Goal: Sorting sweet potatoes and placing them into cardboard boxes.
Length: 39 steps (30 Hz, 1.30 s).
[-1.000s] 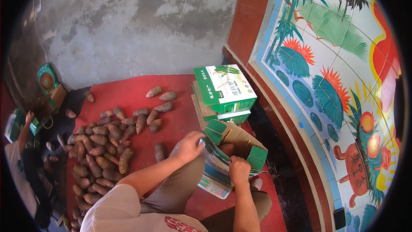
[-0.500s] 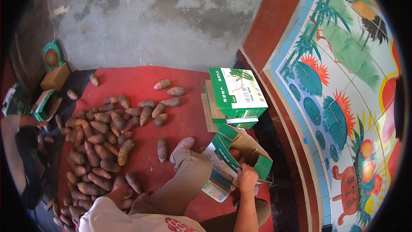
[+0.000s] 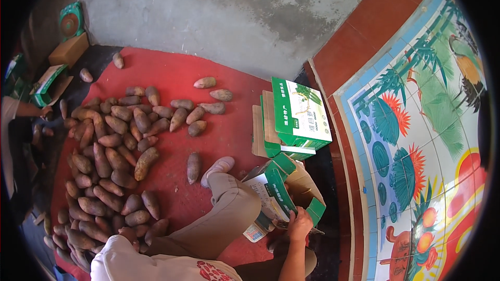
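An open green-and-white cardboard box (image 3: 273, 192) stands tilted beside my lower leg, its brown inside facing right. My right hand (image 3: 300, 225) is closed on the box's near rim, fingers bent over the edge. Brown-skinned sweet potatoes (image 3: 117, 160) lie heaped on the red floor covering to my left. My left hand (image 3: 130, 235) reaches down at the near side of this heap; my sleeve and leg hide most of it, so its fingers do not show. One sweet potato (image 3: 194, 167) lies apart, near my shoe.
Closed green-and-white cartons (image 3: 302, 112) are stacked ahead, next to the tiled mural wall (image 3: 385, 161). At the far left another person's hand (image 3: 47, 112) is by an open green box (image 3: 49, 87). Behind it, a green dial scale (image 3: 71, 22) stands on a brown carton (image 3: 69, 50).
The whole view has shifted, so the heap and far-left things sit higher. My left hand has moved deeper behind my sleeve and leg. My right hand stays at the box's rim.
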Each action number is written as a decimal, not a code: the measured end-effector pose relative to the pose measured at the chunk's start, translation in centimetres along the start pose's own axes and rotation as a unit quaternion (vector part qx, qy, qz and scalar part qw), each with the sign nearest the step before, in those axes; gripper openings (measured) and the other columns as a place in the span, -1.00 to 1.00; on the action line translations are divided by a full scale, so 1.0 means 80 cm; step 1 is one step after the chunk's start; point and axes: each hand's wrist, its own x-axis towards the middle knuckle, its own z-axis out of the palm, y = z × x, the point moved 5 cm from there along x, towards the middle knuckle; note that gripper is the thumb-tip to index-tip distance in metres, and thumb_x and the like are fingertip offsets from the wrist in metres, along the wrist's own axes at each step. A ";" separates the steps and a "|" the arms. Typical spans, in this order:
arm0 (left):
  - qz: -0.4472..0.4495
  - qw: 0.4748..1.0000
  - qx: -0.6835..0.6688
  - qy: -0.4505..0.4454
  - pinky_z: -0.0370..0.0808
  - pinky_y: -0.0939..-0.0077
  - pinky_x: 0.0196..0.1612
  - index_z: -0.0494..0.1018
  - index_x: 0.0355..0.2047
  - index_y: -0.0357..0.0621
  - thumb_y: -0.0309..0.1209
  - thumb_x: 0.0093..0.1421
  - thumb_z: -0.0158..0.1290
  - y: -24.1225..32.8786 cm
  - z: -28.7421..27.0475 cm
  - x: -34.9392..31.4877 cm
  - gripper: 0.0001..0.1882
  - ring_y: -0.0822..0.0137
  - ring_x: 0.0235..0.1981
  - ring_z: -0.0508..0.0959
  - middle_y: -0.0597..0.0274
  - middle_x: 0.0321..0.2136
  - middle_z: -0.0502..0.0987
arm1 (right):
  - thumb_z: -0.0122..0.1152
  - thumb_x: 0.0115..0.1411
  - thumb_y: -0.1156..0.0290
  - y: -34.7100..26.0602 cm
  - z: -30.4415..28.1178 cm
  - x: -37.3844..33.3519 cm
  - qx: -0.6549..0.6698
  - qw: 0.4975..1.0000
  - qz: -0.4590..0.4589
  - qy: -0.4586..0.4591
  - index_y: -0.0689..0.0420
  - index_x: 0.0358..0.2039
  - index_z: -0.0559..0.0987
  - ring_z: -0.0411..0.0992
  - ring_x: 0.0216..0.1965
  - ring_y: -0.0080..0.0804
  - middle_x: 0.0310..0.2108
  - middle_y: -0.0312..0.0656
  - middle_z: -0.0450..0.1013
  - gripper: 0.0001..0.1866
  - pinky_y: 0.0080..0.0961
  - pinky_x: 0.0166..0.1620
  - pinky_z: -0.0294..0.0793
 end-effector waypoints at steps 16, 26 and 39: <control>0.102 0.992 0.067 0.006 0.46 0.18 0.02 0.51 -0.08 -0.09 -0.25 0.05 0.16 0.065 -0.021 0.052 -0.59 0.08 -0.02 0.53 0.04 -0.09 0.50 | 0.27 0.02 0.39 0.007 0.010 -0.002 -0.021 1.000 -0.001 0.004 0.14 -0.27 0.53 0.47 -0.36 0.02 -0.41 -0.02 0.50 -0.76 -0.16 -0.27 0.44; 0.013 0.992 -0.038 -0.116 0.45 0.12 0.03 0.28 0.14 -0.09 -0.23 -0.06 0.29 0.110 -0.043 0.066 -0.26 0.03 0.11 0.41 0.05 0.12 0.34 | 0.23 0.02 0.43 0.001 0.005 -0.001 -0.028 1.000 0.004 0.010 0.12 -0.31 0.52 0.46 -0.36 -0.05 -0.41 -0.10 0.50 -0.81 -0.19 -0.27 0.41; -0.111 0.982 -0.101 -0.114 0.46 0.08 0.03 0.12 0.23 -0.05 -0.25 -0.08 0.30 0.138 -0.078 0.053 -0.11 -0.04 0.15 0.37 0.05 0.21 0.23 | 0.26 0.01 0.42 -0.001 0.004 0.001 -0.024 1.000 0.010 -0.003 0.14 -0.28 0.53 0.46 -0.36 0.00 -0.42 -0.05 0.50 -0.78 -0.17 -0.28 0.43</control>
